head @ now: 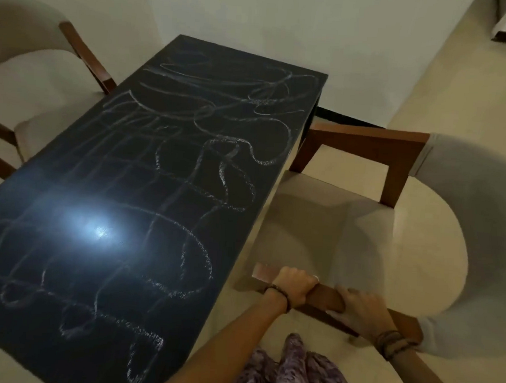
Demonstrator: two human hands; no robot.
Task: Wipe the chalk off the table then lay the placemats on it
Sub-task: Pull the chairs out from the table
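Note:
A long black table (76,198) fills the left and middle of the view. White chalk scribbles (226,172) cover its top from near end to far end, and a lamp glare sits near its lower left. To the table's right stands a cream chair (326,225) with brown wooden arms. My left hand (293,285) grips the chair's near wooden armrest (326,298), fingers curled over it. My right hand (363,310) grips the same armrest a little further right. No cloth or placemats show.
A second cream chair (30,83) with wooden arms stands at the table's far left. A white wall (285,30) lies beyond the table's far end. Pale floor (465,86) runs to the right, with dark furniture at the top right corner.

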